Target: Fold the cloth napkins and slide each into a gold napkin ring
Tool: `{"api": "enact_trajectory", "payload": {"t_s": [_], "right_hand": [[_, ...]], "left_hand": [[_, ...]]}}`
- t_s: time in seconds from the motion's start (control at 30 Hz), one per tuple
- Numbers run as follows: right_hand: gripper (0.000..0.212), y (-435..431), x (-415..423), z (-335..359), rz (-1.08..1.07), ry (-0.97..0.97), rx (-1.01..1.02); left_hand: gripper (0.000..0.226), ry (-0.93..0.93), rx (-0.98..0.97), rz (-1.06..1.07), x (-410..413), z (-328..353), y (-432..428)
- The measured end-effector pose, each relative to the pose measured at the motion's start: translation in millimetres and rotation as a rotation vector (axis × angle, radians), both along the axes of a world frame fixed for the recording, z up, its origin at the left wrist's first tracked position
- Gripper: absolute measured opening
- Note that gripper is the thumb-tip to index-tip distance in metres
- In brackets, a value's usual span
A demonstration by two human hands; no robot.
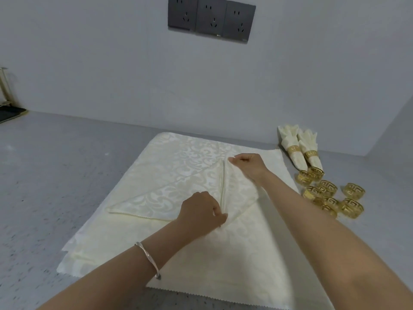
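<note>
The cream damask cloth napkin [169, 175] has a soft sheen. The gold openwork metal napkin rings [328, 193] gleam. The grey speckled table [67, 175] looks matt.

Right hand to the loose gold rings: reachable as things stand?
Probably yes. The loose gold rings lie uncovered just right of the napkin stack, with nothing between them and the right hand. That hand is pinching the top napkin at its fold, so it must let go first.

Looks like a home kitchen or dining prep corner: grey speckled counter [67, 175] run up against a plain pale wall [89, 63], three dark power sockets [211, 20] set in a row above it, cream cloth napkins [178, 151] stacked flat, loose gold napkin rings [328, 193] heaped beside two ringed napkins [299, 148].
</note>
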State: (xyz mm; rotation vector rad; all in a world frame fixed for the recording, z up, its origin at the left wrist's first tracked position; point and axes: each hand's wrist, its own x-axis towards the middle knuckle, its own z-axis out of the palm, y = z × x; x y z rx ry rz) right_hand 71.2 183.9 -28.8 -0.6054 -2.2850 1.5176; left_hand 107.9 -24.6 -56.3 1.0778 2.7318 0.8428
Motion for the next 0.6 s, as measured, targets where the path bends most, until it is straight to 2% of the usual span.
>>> {"api": "enact_trajectory", "payload": {"t_s": [0.13,0.23,0.33,0.43,0.6], "right_hand": [[0.015,-3.0,-9.7,-15.9,0.007,-0.028,0.018],[0.014,-0.2,-18.4,-28.2,0.025,-0.03,0.076],[0.01,3.5,-26.6,-37.9,0.04,-0.043,0.195],[0.016,3.4,-28.1,-41.4,0.038,-0.009,0.271],[0.018,0.0,5.0,-12.9,0.025,0.175,0.34]], "left_hand": [[0.026,0.024,-0.084,-0.01,-2.7,2.1,4.3],[0.024,0.064,-0.071,-0.014,-5.3,-0.2,4.7],[0.041,0.067,-0.019,-0.057,-11.2,-5.2,2.8],[0.07,0.084,-0.077,-0.171,-19.7,-12.8,2.2],[0.072,0.239,-0.303,-0.293,-31.8,-17.6,3.4]]}}
